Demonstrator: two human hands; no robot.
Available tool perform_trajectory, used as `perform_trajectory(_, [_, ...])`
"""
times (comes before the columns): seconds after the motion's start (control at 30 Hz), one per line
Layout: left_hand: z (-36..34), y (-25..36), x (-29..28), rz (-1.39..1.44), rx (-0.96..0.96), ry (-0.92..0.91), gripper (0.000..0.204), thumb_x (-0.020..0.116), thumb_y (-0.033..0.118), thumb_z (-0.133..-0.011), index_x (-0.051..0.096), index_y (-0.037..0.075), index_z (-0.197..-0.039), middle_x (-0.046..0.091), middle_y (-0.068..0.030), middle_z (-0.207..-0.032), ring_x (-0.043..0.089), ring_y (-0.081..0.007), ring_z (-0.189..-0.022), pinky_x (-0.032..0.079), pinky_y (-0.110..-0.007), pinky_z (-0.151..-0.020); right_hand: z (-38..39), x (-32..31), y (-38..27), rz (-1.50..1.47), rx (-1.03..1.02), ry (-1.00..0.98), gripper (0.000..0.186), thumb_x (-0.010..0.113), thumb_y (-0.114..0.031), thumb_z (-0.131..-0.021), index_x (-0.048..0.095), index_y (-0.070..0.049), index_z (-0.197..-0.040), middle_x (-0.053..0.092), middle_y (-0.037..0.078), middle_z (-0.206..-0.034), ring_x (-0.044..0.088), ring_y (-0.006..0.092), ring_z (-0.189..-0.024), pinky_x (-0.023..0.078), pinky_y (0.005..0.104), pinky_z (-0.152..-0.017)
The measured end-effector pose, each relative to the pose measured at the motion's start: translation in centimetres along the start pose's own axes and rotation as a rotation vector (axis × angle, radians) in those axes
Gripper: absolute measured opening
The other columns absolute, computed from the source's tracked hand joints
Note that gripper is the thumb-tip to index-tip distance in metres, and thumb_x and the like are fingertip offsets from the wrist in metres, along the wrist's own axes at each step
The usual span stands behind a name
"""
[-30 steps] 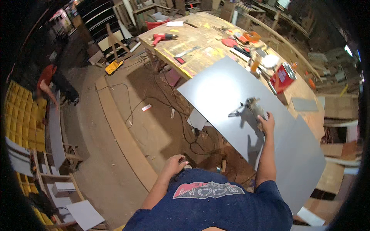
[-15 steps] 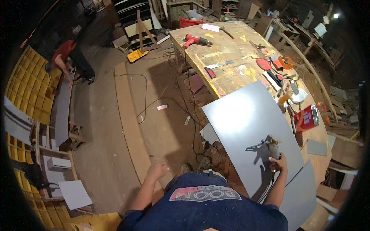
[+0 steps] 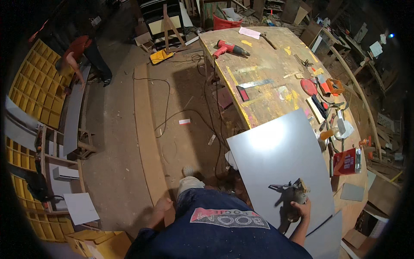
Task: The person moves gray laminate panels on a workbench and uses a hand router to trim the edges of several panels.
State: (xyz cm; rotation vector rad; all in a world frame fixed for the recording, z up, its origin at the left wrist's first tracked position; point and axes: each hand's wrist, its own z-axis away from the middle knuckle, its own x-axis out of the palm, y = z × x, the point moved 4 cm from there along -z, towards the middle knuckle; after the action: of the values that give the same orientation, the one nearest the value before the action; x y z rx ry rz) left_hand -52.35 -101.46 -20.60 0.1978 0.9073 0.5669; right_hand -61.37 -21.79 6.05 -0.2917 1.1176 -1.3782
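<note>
My right hand grips a trim router, a small dark power tool with a metal guide arm sticking out to its left. The router rests on a glossy grey sheet, towards its near right part. This sheet overlaps the near end of the wooden workbench. My left hand hangs low at my left side, fingers curled in with nothing visible in them. Beneath it runs a long brown board on the floor.
On the bench are a red heat gun, a try square, a hammer, a red can and an orange box. Cords trail across the floor. At far left a co-worker bends over a long panel beside yellow shelving.
The view has shifted, and the bench sits lower in it. My left hand has dropped closer to my side. My right hand keeps its grip on the router. One shoe has moved left.
</note>
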Motion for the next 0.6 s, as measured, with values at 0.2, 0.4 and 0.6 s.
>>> perform_trajectory(0.2, [-6.5,-0.8,-7.0,0.097,0.161,0.023,0.038,0.069,0.043,-0.097,0.08,0.007,-0.09,0.077,-0.0185,-0.086,0.075,-0.036,-0.086,0.057,-0.048,-0.079,1.1,12.8,-4.9,-0.016,-0.04,0.238,0.051,0.091,-0.023,-0.069,0.07,-0.003,-0.11,0.073,0.007,-0.094,0.069,0.0196,-0.081,0.057,0.0369,-0.075])
perform_trajectory(0.4, [-19.6,-0.7,-16.8,0.157,0.069,-0.002,0.035,0.075,0.039,-0.094,0.08,0.004,-0.098,0.079,-0.0165,-0.095,0.076,-0.0346,-0.087,0.059,-0.044,-0.082,-1.5,30.1,-16.4,-0.317,-0.026,0.24,0.035,0.082,-0.021,-0.078,0.069,-0.002,-0.105,0.071,0.008,-0.089,0.068,0.0198,-0.074,0.057,0.0356,-0.068])
perform_trajectory(0.6, [-29.3,-1.5,-32.2,0.283,0.06,0.009,0.027,0.078,0.029,-0.094,0.077,0.002,-0.095,0.078,-0.0167,-0.089,0.075,-0.0277,-0.082,0.058,-0.04,-0.077,-9.1,40.7,-28.3,-0.457,-0.229,0.307,0.044,0.086,-0.029,-0.081,0.069,-0.002,-0.112,0.071,0.007,-0.089,0.068,0.0194,-0.075,0.056,0.0348,-0.069])
